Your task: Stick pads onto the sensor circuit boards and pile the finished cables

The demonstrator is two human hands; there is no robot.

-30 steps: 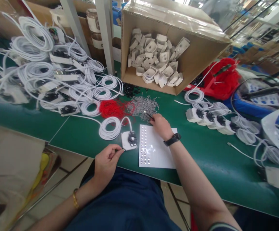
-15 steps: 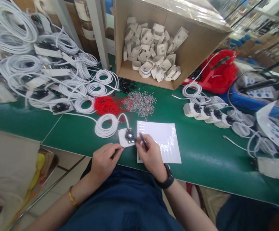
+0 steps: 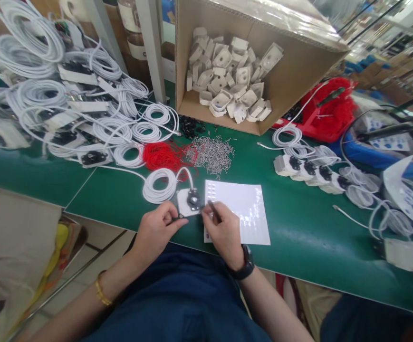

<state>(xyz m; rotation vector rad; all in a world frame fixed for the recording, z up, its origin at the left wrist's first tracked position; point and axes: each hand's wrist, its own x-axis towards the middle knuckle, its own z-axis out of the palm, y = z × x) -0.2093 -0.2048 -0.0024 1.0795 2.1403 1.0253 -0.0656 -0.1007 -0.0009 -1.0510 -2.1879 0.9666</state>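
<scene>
A square white plate (image 3: pixel 183 202) with a round black fitting (image 3: pixel 194 200) lies on the bench in front of me. A white cable loops from the fitting to a coil (image 3: pixel 159 185) at its left. At the plate's lower left corner, my left hand (image 3: pixel 159 227) pinches the edge between thumb and forefinger. My right hand (image 3: pixel 224 232) is closed around a slim dark tool (image 3: pixel 215 211), perhaps tweezers; its fingertips are at the plate's right side and hide the tool's lower end. Beneath that hand lies a white sticker sheet (image 3: pixel 251 205) with rows of small labels.
Behind are red strings (image 3: pixel 160 156), loose screws (image 3: pixel 213 154) and small black parts (image 3: pixel 191 127). A cardboard box (image 3: pixel 299 61) holds white housings (image 3: pixel 244 76). Coiled cables (image 3: pixel 38 95) pile up at left. Several assembled units (image 3: pixel 308 171) and a red bin (image 3: pixel 320 116) stand at right.
My left hand's fingers have shifted up along the plate's corner, with the forefinger more bent. The right hand keeps its hold on the tool. The whole view has shifted slightly.
</scene>
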